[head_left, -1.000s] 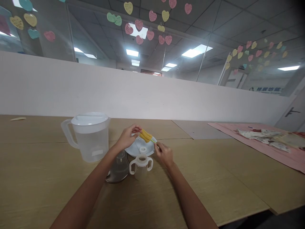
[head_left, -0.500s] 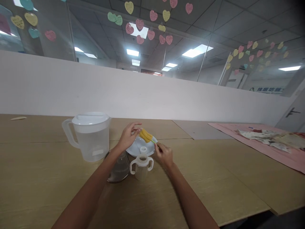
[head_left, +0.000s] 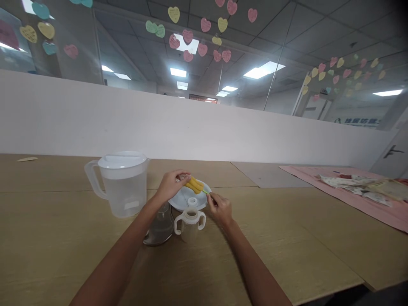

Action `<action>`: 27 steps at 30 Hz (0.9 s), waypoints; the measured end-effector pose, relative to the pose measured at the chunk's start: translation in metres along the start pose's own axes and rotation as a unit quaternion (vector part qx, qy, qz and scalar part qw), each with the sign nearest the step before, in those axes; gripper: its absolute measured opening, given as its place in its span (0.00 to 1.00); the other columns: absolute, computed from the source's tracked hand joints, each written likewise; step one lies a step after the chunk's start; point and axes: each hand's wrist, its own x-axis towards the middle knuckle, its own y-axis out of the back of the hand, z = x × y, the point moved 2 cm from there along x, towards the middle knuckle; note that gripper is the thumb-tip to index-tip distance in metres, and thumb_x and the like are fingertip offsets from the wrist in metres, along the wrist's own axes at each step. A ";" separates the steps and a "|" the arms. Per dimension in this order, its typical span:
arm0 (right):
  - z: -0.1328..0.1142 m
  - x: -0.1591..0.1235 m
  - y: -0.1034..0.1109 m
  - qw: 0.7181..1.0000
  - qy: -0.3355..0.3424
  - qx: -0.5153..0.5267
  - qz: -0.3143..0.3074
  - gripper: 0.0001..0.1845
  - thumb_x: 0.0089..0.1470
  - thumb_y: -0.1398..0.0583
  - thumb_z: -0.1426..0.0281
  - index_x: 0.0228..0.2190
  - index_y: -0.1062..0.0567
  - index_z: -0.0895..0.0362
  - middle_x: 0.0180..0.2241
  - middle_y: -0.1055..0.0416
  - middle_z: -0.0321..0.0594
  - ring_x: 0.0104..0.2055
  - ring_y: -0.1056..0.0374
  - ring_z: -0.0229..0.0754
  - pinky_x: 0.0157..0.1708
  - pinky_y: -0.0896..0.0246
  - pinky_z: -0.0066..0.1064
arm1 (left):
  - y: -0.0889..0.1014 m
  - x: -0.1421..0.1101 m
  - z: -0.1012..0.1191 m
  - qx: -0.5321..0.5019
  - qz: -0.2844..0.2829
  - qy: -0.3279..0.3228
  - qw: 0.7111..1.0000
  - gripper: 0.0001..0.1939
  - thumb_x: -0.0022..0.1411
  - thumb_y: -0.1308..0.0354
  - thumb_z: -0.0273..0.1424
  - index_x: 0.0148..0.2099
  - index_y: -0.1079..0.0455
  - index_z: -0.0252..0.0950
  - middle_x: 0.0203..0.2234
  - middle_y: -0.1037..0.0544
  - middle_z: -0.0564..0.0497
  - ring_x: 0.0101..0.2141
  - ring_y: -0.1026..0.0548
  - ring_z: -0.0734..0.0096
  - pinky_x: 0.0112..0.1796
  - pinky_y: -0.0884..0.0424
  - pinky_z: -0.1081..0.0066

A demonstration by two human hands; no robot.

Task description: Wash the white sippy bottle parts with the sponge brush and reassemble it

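Nearest, on the table [head_left: 287,238]: a clear cup [head_left: 190,225] with two white handles, upright, its top open. Just left of it, a clear glass vessel [head_left: 161,225], dark-rimmed at the base, partly hidden by the left forearm. Behind the cup, a white plate [head_left: 180,201] bearing a small white ring [head_left: 192,202]. Over the plate, a yellow brush [head_left: 195,185] on a thin green stem, tilted down to the right. Right hand [head_left: 221,208]: fingers closed in a pinch on the stem. Left hand [head_left: 172,185]: fingers curled, thumb and fingertips at the brush's far left end; exact grip not resolved. Left of the hands, a lidded pitcher [head_left: 124,185], upright, holding clear liquid. Far right, a pink cloth [head_left: 344,191] with assorted items on it. Far left, a flat pale piece [head_left: 27,159] near the wall [head_left: 204,131]. Above the wall, glass with heart-shaped notes [head_left: 188,36].
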 end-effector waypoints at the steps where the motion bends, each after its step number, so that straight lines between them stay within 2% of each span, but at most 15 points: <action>1: 0.001 0.000 0.000 1.000 -0.007 0.000 0.001 0.14 0.56 0.48 0.66 0.27 0.25 0.60 0.18 0.31 0.38 0.19 0.39 0.31 0.22 0.49 0.22 | 0.001 0.000 0.001 -0.013 -0.005 0.004 1.000 0.16 0.56 0.48 0.40 0.42 0.28 0.37 0.35 0.23 0.50 0.34 0.27 0.68 0.38 0.33 0.71; 3: 0.003 0.001 0.000 1.000 -0.022 -0.004 0.003 0.15 0.57 0.49 0.66 0.28 0.25 0.60 0.19 0.30 0.39 0.20 0.37 0.31 0.23 0.49 0.22 | 0.002 0.000 0.004 -0.018 -0.011 -0.009 1.000 0.16 0.57 0.49 0.40 0.42 0.28 0.37 0.37 0.24 0.50 0.38 0.28 0.67 0.41 0.34 0.70; 7: 0.005 0.002 -0.001 0.999 -0.042 -0.017 0.000 0.17 0.57 0.50 0.66 0.28 0.25 0.60 0.19 0.30 0.39 0.20 0.37 0.31 0.22 0.50 0.22 | 0.003 0.001 0.007 0.045 0.013 -0.040 0.998 0.14 0.56 0.48 0.39 0.39 0.26 0.38 0.38 0.27 0.48 0.43 0.31 0.63 0.46 0.37 0.64; 10: 0.003 0.002 0.000 0.999 -0.029 -0.015 -0.007 0.17 0.57 0.50 0.66 0.28 0.25 0.60 0.19 0.30 0.38 0.20 0.38 0.31 0.22 0.50 0.22 | 0.001 0.002 0.003 0.036 0.019 -0.037 0.998 0.14 0.56 0.47 0.39 0.40 0.27 0.39 0.36 0.26 0.48 0.41 0.31 0.64 0.44 0.37 0.65; 15: -0.002 0.002 0.000 1.000 0.011 -0.020 -0.021 0.15 0.57 0.48 0.66 0.28 0.25 0.59 0.17 0.33 0.36 0.18 0.41 0.30 0.22 0.51 0.22 | 0.004 0.002 0.001 0.007 0.032 -0.034 0.999 0.15 0.59 0.52 0.38 0.40 0.28 0.36 0.38 0.24 0.49 0.40 0.29 0.65 0.43 0.36 0.69; 23: 0.003 0.000 -0.002 0.999 0.002 -0.031 -0.017 0.16 0.57 0.50 0.66 0.27 0.26 0.60 0.17 0.32 0.37 0.19 0.39 0.30 0.22 0.50 0.22 | 0.009 -0.002 0.008 0.026 0.009 -0.034 0.999 0.18 0.62 0.58 0.36 0.47 0.33 0.35 0.42 0.25 0.48 0.41 0.28 0.66 0.41 0.35 0.70; 27: 0.002 0.000 -0.001 0.999 0.002 -0.038 -0.023 0.16 0.57 0.50 0.66 0.27 0.26 0.59 0.18 0.32 0.37 0.19 0.39 0.30 0.22 0.51 0.22 | 0.013 -0.001 0.012 0.016 0.002 -0.036 0.999 0.17 0.61 0.56 0.36 0.44 0.31 0.36 0.42 0.25 0.48 0.41 0.28 0.66 0.41 0.34 0.70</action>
